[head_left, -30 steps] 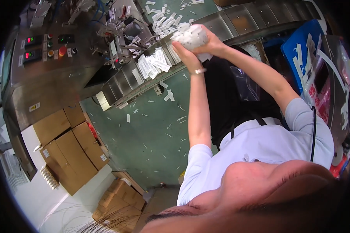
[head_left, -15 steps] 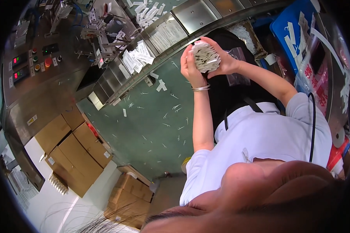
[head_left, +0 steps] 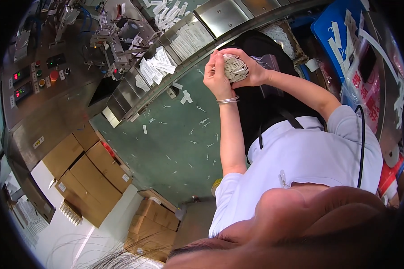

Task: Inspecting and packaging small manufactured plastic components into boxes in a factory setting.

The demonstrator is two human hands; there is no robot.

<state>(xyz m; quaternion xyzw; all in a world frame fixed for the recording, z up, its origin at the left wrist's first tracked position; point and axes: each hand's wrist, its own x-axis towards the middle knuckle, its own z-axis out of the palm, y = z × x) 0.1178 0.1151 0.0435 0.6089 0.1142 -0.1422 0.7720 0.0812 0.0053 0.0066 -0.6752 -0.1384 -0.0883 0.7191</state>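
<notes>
A thick bundle of slim white paper packets (head_left: 235, 67) sits between my two hands above my lap, with the packets' ends showing as a fan of thin edges. My left hand (head_left: 216, 76) wraps its left side, fingers bent up over it, a silver bangle on the wrist. Around the right and far side curls my right hand (head_left: 256, 71). Part of the bundle is hidden behind the fingers. A clear plastic bag (head_left: 270, 85) lies on my lap beside the right wrist.
Loose white packets (head_left: 157, 66) and a neater row of packets (head_left: 191, 41) fill the steel trough (head_left: 222, 20) ahead. At left stands a machine with a button panel (head_left: 45, 74). A blue bin (head_left: 325, 29) is at right. Small white picks (head_left: 204, 122) litter the green floor.
Both hands have shifted slightly left with the bundle. The bundle has turned, so its packet ends now show more evenly, and my left fingers cover more of its left side.
</notes>
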